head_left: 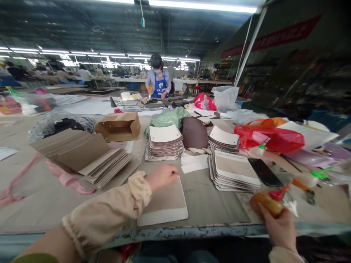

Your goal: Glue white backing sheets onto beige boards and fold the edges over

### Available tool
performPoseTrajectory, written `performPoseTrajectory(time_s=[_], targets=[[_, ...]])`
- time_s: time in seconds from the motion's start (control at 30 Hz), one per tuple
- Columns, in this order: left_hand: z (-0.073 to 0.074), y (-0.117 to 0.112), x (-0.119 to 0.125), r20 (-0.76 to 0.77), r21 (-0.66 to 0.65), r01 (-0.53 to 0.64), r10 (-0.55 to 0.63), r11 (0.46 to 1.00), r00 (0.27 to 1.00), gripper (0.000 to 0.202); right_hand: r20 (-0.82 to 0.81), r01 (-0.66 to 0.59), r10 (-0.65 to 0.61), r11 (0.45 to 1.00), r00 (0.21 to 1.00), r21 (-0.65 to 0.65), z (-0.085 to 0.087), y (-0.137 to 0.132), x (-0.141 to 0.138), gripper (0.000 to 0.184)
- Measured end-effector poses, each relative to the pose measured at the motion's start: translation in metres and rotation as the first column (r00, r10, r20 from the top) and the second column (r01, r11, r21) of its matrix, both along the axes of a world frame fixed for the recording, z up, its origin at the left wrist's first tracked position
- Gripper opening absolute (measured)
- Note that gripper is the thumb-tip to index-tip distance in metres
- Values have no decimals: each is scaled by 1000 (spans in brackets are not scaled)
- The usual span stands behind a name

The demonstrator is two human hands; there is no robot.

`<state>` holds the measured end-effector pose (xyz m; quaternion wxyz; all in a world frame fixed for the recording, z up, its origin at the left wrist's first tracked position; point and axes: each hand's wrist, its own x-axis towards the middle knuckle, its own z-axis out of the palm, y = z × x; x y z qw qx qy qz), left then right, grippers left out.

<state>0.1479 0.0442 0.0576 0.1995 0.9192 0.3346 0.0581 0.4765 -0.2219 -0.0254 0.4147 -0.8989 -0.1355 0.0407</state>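
Observation:
My left hand [161,176] rests closed on the far edge of a flat grey board piece with a white border [166,202], which lies on the table just in front of me. At the table's near right edge, my right hand [279,228] grips a yellowish squeeze bottle with a red nozzle [267,201], tilted on its side. A stack of similar bordered pieces [233,171] sits to the right of the board. Two more stacks [164,143] [223,139] stand behind it, either side of a brown leather piece [194,133].
A fanned stack of cardboard sheets [87,155] and a brown box [119,126] lie at left. A black phone [264,172], red plastic bags [271,138] and another bottle [307,179] crowd the right. A person in a blue apron [158,81] works at the far table.

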Motion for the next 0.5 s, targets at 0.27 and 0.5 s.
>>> performPoseTrajectory(time_s=[0.27, 0.5], targets=[[-29, 34, 112, -218, -39, -86, 76, 995, 973, 28, 60, -21, 21, 1000, 998, -1, -16, -7, -2, 105], [-51, 50, 135, -192, -79, -142, 125, 987, 974, 31, 164, 5, -24, 993, 986, 115, -23, -45, -26, 109]])
